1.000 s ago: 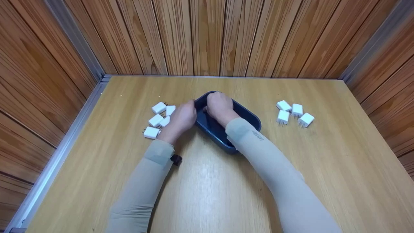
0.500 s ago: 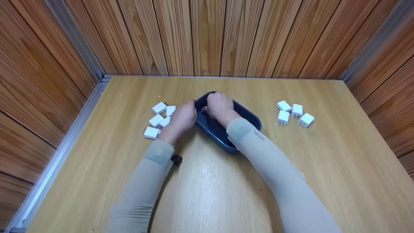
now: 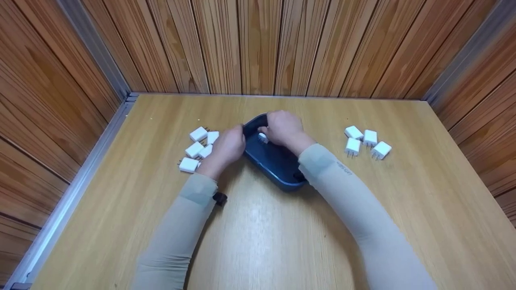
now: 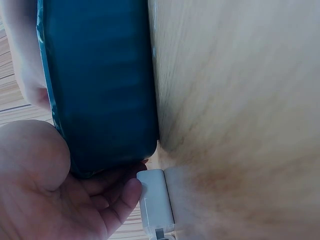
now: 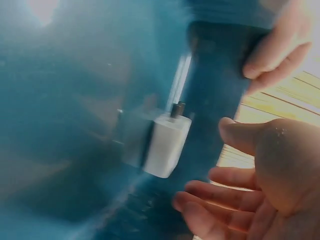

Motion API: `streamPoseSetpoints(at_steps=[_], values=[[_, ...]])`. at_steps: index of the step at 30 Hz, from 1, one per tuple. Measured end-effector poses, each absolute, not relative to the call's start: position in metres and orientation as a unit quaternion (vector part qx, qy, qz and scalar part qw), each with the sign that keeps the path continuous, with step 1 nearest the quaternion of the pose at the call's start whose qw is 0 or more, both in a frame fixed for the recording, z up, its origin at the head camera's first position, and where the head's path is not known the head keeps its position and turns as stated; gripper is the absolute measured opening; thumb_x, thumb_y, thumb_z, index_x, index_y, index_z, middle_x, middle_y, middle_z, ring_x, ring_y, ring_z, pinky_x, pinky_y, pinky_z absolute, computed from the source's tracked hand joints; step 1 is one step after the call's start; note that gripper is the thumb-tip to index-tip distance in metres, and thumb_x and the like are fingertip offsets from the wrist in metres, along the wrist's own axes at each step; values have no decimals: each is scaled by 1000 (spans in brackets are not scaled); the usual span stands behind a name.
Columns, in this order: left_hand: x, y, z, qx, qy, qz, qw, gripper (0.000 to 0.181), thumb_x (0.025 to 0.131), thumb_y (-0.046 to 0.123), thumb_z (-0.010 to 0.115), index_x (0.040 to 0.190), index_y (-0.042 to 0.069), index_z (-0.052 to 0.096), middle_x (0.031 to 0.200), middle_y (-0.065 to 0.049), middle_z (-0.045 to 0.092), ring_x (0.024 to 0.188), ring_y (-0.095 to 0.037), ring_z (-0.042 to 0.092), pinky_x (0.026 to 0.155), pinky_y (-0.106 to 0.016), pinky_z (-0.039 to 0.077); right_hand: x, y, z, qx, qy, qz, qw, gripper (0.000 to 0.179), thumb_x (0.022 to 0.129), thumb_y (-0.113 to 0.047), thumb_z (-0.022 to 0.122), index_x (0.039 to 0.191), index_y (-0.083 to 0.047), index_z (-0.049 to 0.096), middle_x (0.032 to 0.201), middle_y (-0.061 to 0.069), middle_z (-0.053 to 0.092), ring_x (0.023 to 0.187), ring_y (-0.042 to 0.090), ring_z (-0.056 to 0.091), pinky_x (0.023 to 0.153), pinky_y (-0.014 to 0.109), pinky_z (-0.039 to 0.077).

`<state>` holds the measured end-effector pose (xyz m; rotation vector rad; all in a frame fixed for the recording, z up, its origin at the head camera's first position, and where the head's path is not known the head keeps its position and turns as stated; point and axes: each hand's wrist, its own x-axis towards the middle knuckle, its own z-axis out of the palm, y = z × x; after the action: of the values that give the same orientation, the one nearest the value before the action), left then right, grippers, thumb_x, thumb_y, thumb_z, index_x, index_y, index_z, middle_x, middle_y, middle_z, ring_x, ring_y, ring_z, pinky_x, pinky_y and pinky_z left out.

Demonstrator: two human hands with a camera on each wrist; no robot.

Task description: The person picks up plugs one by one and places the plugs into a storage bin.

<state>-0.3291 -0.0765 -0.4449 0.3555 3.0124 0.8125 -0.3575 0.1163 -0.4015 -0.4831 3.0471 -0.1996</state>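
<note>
A dark blue plastic tray [image 3: 278, 163] sits at an angle in the middle of the table. At its left corner my left hand [image 3: 227, 147] grips the rim, thumb toward the inside and fingers against the outer wall. A white wall charger [image 3: 262, 137] lies in the far left end of the tray, its metal prong showing in the right wrist view. Over the tray is my right hand [image 3: 285, 128], its thumb and fingers [image 5: 235, 197] spread and apart from the charger. Close to my left fingers stands another white charger [image 4: 156, 197] on the table.
Several white chargers [image 3: 194, 149] lie in a cluster left of the tray, partly behind my left hand. A second group of chargers [image 3: 370, 137] sits at the right. Wood-panelled walls [image 3: 258, 48] border the table [image 3: 258, 241] at the back and sides.
My right hand has let go of the charger and moved right, bringing the charger in the tray into sight. My left hand stays on the rim.
</note>
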Motion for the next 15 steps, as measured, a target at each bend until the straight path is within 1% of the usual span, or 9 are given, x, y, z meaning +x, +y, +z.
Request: streamPoseSetpoints(at_steps=[2, 4, 8, 11, 15], values=[[-333, -76, -450, 116, 959, 257, -1, 40, 117, 17, 42, 146, -4, 60, 128, -28, 73, 116, -42, 73, 99, -59, 59, -355, 122, -398, -167, 982, -83, 32, 54, 111, -48, 68, 137, -1, 68, 118, 17, 74, 99, 33, 68, 87, 51, 61], [-337, -76, -453, 118, 959, 258, 3, 40, 117, 18, 42, 146, -4, 60, 130, -27, 73, 118, -41, 72, 100, -59, 58, -353, 126, -395, -181, 977, -102, 37, 53, 110, -48, 69, 138, -3, 69, 120, 17, 75, 101, 33, 68, 89, 52, 60], [-352, -77, -473, 124, 962, 244, -4, 41, 115, 19, 45, 146, -1, 61, 130, -24, 74, 118, -42, 73, 98, -61, 58, -348, 133, -386, -201, 970, -133, 35, 52, 110, -47, 69, 140, -4, 70, 124, 17, 75, 104, 34, 69, 92, 54, 58], [-349, -75, -469, 117, 962, 248, 3, 43, 115, 19, 44, 150, -1, 60, 133, -25, 73, 121, -42, 72, 100, -61, 57, -345, 136, -379, -202, 967, -152, 38, 54, 110, -47, 69, 144, -5, 68, 129, 17, 75, 109, 33, 70, 98, 53, 57], [-331, -72, -448, 105, 960, 258, 17, 44, 118, 18, 42, 155, -2, 56, 140, -26, 70, 128, -42, 70, 107, -58, 56, -340, 142, -369, -200, 964, -171, 41, 56, 111, -47, 68, 148, -6, 67, 134, 17, 74, 117, 33, 70, 105, 54, 56]])
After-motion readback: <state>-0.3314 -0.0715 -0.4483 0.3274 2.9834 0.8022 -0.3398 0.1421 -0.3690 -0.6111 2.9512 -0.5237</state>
